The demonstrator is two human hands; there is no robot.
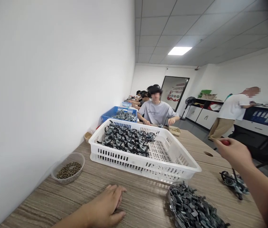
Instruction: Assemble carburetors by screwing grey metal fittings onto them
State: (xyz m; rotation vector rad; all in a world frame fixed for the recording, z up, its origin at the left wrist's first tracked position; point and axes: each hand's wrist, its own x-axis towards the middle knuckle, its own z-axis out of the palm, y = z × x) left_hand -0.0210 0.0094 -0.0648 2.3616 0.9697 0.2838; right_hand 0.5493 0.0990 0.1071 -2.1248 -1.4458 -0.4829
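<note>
Red object [226, 142] is held in the curled fingers of the right hand [238, 153], above the table [143, 198] near some metal parts [235, 183]; its direction and long axis are hidden by the grip. A pause between handlings is suggested; for those parts to be reached, a lowered hand would be needed. The left hand [106, 204] is held palm down, fingers loosely extended, nothing seen gripped, before the white basket [134, 166].
</note>
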